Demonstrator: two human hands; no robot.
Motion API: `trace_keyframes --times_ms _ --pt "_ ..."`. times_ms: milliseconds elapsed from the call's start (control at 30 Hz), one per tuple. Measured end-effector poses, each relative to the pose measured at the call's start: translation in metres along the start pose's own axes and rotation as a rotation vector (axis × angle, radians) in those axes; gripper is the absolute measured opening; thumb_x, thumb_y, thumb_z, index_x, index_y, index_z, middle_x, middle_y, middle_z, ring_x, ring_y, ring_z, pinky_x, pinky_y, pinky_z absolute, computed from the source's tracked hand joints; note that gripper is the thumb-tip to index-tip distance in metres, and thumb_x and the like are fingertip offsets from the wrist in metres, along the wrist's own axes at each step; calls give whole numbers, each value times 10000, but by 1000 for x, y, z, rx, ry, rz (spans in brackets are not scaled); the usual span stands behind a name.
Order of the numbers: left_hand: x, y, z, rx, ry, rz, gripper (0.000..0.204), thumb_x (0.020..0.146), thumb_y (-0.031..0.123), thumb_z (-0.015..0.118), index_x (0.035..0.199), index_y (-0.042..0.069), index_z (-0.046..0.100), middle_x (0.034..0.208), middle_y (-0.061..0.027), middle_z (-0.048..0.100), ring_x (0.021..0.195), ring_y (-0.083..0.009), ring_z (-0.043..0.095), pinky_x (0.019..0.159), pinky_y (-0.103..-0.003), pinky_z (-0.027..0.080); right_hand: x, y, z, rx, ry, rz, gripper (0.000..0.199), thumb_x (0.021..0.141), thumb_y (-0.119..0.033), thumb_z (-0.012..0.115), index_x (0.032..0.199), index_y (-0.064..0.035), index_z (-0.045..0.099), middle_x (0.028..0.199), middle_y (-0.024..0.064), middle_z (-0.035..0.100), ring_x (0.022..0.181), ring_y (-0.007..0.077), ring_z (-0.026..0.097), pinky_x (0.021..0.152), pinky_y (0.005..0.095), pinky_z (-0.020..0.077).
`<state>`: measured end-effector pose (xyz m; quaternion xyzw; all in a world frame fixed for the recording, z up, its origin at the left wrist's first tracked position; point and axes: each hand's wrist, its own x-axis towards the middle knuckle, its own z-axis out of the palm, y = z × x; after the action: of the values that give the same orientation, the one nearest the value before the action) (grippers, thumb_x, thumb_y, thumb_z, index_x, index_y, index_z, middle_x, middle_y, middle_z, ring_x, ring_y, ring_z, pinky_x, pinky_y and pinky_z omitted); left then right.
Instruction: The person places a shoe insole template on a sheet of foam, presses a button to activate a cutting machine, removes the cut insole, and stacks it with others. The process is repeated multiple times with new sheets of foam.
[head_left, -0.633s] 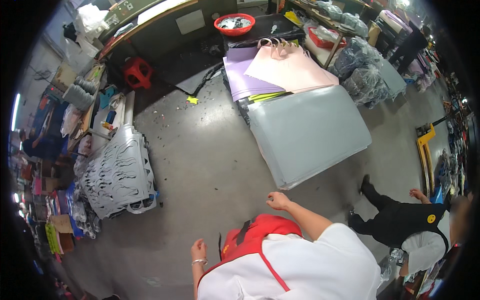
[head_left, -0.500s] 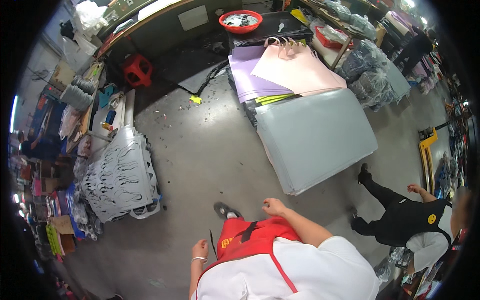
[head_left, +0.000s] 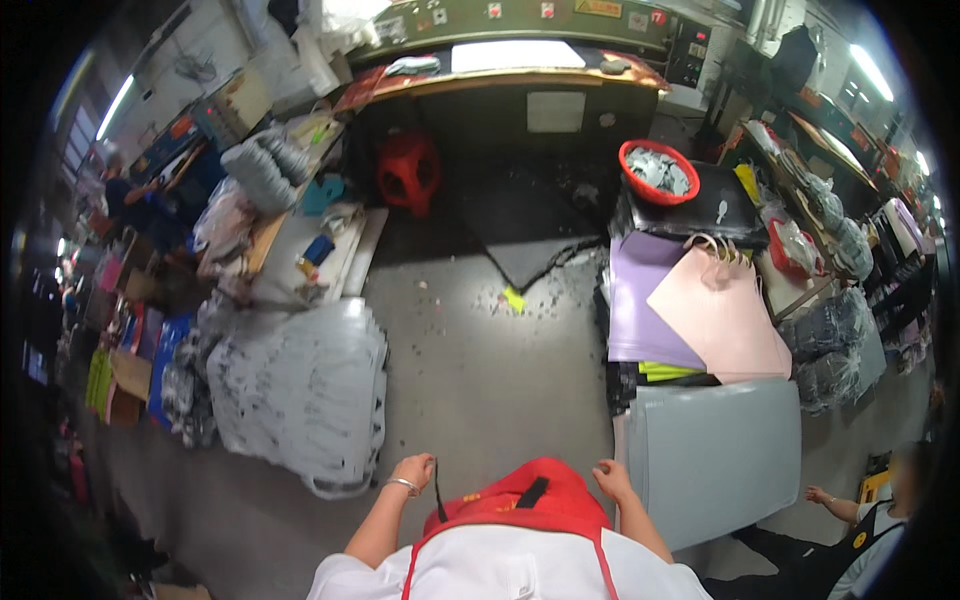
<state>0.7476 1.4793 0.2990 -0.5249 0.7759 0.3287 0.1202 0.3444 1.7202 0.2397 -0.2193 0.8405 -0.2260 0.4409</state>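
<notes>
My left hand point(head_left: 410, 471), with a pale bracelet at the wrist, is held out in front of my body with loosely curled fingers. A thin black cord point(head_left: 439, 493) hangs right by its fingertips; whether they grip it I cannot tell. Loosely curled too, my right hand point(head_left: 612, 479) shows nothing in it. It is nearest to a stack of grey sheets point(head_left: 715, 455) on the right. Between both hands spreads my red apron point(head_left: 560, 487). To the left of my left hand stands a pile of grey cut-out sheets point(head_left: 295, 385).
Purple sheets point(head_left: 645, 300) and pink sheets point(head_left: 725, 310) lie beyond the grey stack. A red basket point(head_left: 682, 197) holds scraps. A red stool point(head_left: 407, 172) stands before the long green machine point(head_left: 640, 45). A yellow-green scrap point(head_left: 514, 299) lies ahead. A person point(head_left: 865, 545) is at lower right.
My view has swung right and lifted, so the machine shows fully ahead. The grey stack is nearer my right hand. The black cord, earlier apart from my left hand, now hangs by its fingertips.
</notes>
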Motion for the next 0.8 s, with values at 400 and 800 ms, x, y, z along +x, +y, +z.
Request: trace_keyframes --times_ms 400,800 --pt "246 -39 -41 -569 -128 -319 209 924 102 531 1082 22 641 894 -150 679 806 -207 658 709 -329 537 217 -204 -18 -55 5 -16 434 788 -307 648 1113 -21 649 1104 205 650 1059 343 612 937 410 476" --pt "488 -186 -176 -830 -221 -354 173 962 125 521 1075 27 608 816 -114 663 685 -182 636 613 -298 532 328 -356 48 25 58 85 413 804 -295 662 1118 -28 648 1117 194 650 1064 342 610 933 401 477"
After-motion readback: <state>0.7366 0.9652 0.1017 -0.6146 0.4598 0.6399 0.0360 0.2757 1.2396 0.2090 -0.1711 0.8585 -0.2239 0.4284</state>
